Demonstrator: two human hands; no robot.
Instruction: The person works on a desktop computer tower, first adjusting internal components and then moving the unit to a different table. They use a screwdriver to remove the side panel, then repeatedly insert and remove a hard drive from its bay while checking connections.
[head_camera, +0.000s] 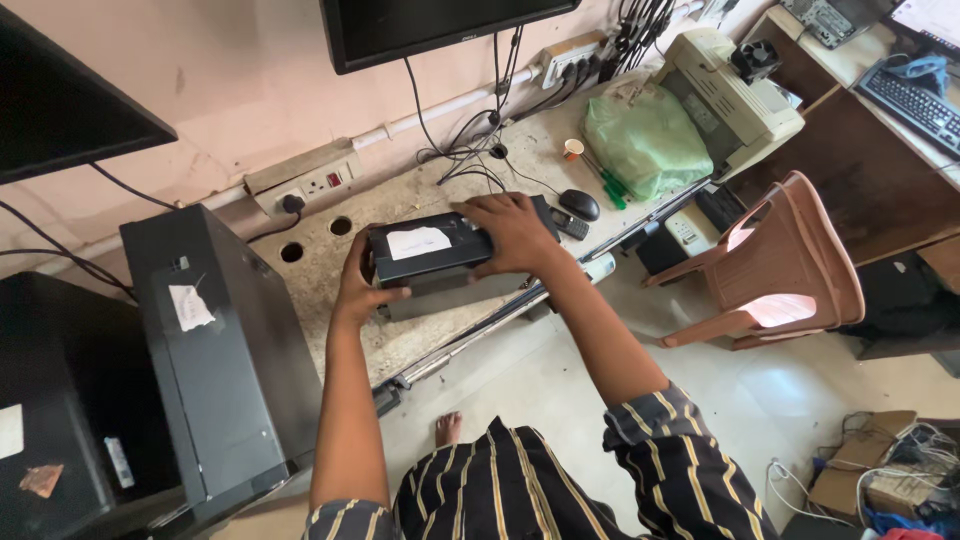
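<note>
A black box-shaped device (425, 252) with a white label on top, stacked on a grey unit, is held over the stone worktop (330, 265). My left hand (358, 285) grips its left end from below and behind. My right hand (515, 235) lies spread over its right top end. Both arms reach forward from striped sleeves.
A black computer tower (225, 350) stands left on the worktop. A black mouse (579, 204), green bag (647, 140), small cup (573, 148), printer (730, 95) and cables lie to the right. A wall socket box (305, 182) sits behind. A brown plastic chair (790, 260) stands on the floor.
</note>
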